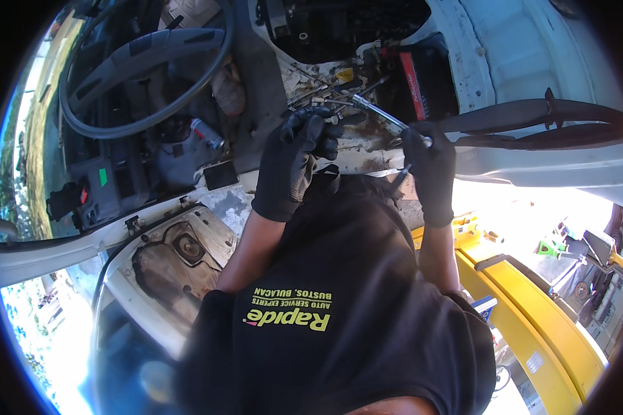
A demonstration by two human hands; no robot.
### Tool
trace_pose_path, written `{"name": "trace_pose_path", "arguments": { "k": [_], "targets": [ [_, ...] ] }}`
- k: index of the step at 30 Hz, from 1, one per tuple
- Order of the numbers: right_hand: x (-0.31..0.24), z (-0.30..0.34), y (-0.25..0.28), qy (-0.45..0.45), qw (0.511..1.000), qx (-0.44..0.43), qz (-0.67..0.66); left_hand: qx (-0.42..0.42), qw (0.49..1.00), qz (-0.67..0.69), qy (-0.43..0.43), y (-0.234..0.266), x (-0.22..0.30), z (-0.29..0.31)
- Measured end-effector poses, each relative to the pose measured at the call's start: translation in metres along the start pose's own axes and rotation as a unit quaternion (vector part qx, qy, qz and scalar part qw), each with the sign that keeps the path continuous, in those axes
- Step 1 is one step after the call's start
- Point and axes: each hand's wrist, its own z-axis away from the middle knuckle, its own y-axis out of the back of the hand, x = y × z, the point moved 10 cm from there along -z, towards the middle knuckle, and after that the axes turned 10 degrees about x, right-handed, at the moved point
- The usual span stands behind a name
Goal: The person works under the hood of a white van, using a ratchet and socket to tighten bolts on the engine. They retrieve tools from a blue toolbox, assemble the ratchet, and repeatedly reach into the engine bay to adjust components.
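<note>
My right hand, in a black glove, is closed around a socket wrench. Its long chrome extension points up and left, and a dark handle sticks out below the fingers. To the left, my left hand, gloved too, has its fingers curled together near the far end of the extension. What those fingers hold, if anything, cannot be made out. Just beyond them, several metal tools lie loosely on the vehicle's dirty metal ledge.
A steering wheel stands at the far left, with a spray can near it. An open door hangs at the lower left. Beyond my right hand are a dark box with a red strip and black trim. Yellow metalwork stands at the right.
</note>
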Motion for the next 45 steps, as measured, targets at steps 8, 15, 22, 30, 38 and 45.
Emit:
{"name": "trace_pose_path", "arguments": {
  "k": [8, 15, 22, 30, 38, 45],
  "targets": [
    [0.113, -0.065, -0.092, 0.281, 0.917, -0.056, 0.276, 0.004, 0.992, -0.118, -0.055, 0.003, -0.005, -0.017],
    [0.22, -0.077, -0.148, 0.275, 0.887, -0.095, 0.359, 0.027, 0.99, -0.134, -0.038, 0.016, -0.009, -0.022],
    [0.265, -0.1, -0.173, 0.235, 0.873, -0.115, 0.411, 0.04, 0.991, -0.123, -0.022, 0.032, -0.011, -0.038],
    [0.192, -0.072, -0.159, 0.341, 0.838, -0.169, 0.391, 0.056, 0.985, -0.124, -0.104, 0.023, 0.012, -0.051],
    [-0.044, -0.038, -0.104, 0.07, 0.988, -0.136, 0.005, 0.056, 0.957, -0.222, -0.177, -0.003, 0.05, -0.042],
    [-0.08, -0.05, -0.097, 0.16, 0.978, -0.123, 0.059, 0.013, 0.891, -0.349, -0.29, -0.027, 0.072, -0.042]
  ]
}}
